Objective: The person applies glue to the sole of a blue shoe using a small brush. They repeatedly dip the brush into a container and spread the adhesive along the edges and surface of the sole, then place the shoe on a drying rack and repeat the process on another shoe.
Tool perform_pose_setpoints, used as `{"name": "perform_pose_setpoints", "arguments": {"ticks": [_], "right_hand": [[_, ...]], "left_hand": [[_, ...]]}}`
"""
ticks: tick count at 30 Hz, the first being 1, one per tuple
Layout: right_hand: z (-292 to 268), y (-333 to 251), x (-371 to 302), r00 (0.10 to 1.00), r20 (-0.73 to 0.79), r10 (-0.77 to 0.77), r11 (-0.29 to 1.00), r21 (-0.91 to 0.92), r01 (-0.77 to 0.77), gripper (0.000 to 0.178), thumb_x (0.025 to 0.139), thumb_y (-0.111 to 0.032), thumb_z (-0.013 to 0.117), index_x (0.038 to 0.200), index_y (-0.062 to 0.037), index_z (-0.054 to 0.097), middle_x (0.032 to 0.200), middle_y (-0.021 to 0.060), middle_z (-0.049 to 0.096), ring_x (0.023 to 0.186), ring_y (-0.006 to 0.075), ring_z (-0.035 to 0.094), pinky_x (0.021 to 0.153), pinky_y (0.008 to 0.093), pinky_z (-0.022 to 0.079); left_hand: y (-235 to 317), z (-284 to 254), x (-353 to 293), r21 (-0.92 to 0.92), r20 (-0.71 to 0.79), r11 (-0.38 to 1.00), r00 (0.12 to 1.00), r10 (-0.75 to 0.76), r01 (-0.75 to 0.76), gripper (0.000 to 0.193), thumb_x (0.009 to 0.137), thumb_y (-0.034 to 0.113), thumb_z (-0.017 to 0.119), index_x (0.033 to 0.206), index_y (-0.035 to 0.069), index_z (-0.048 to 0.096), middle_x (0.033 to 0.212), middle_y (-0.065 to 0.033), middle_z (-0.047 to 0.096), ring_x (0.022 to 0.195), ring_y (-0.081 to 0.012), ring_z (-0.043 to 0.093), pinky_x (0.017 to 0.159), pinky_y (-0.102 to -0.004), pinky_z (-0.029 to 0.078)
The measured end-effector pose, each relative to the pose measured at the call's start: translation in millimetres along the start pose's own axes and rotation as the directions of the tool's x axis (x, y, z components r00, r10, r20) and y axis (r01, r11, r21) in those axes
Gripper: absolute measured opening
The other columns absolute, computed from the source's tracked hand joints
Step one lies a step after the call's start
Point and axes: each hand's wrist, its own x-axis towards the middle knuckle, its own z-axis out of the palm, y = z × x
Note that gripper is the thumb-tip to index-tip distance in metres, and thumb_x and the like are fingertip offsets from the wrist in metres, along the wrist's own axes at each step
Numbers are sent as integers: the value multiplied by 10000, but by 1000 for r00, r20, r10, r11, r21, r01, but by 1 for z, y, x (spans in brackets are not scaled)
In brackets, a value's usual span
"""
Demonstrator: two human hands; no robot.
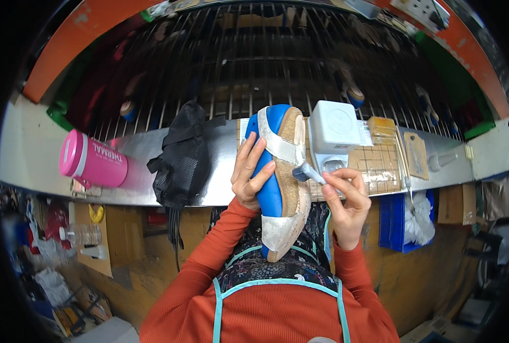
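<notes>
My left hand (247,172) is wrapped round the side of a sandal (289,171) mounted on a blue shoe last (270,188), which is tilted so that its cork-coloured side turns to the right. Off-white straps cross the last at two places, and the toe end points down toward my lap. A small brush (309,173) with a pale handle is pinched in the fingers of my right hand (347,201). Its dark bristles are at the cork side of the sandal, near the middle. Just beyond the brush stands a white plastic container (334,127) with a small cup-like base.
A pink insulated jug (97,160) and a black mesh bag (181,154) occupy the bench's left. On the right are a gridded board (377,166), a yellow block (382,126) and a white nozzle (442,161). Behind runs a rack of metal rods (226,74); a blue bin (393,223) hangs lower right.
</notes>
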Motion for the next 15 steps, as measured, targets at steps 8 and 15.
{"name": "perform_pose_setpoints", "arguments": {"ticks": [8,15], "right_hand": [[27,18,8,998,-53,20,995,-99,-25,214,817,-22,730,1028,-50,751,984,66,576,690,91,521,606,207,447],[25,21,39,985,-111,-128,948,-307,89,228,786,-87,766,1011,-127,768,955,22,594,663,93,493,735,278,356]], "left_hand": [[8,-17,-2,88,63,996,998,-7,1,393,773,130,732,1127,215,585,1282,-189,597,1197,-447,550,1003,-581,432],[10,-20,2,103,43,994,999,16,-20,429,767,121,744,1150,223,578,1283,-185,596,1195,-438,554,997,-589,435]]}}
